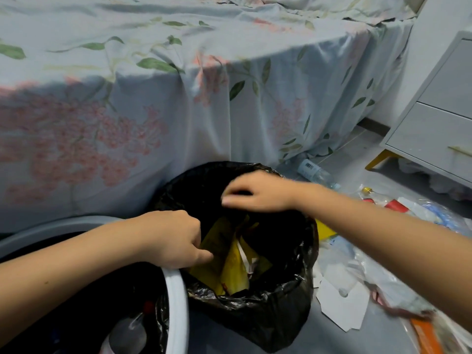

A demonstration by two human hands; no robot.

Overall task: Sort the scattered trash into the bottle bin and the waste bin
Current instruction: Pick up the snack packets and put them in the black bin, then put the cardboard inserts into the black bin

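Both hands work at the waste bin (pixel 255 315), a black-lined bin on the floor against the bed (pixel 178 103). The left hand (pixel 176 238) pinches the liner's near-left edge; the right hand (pixel 258 192) grips its far rim. Yellow wrappers (pixel 229 264) lie inside. The white-rimmed bottle bin (pixel 178 302) touches its left side. Scattered trash (pixel 357 277) and a clear bottle (pixel 316 173) lie right, near a white cabinet (pixel 434 123).

waste bin (pixel 258 312): black-lined, holds yellow wrappers (pixel 229 267) | bottle bin (pixel 178 302): white rim (bottle inside) | trash (pixel 342 302): scattered right
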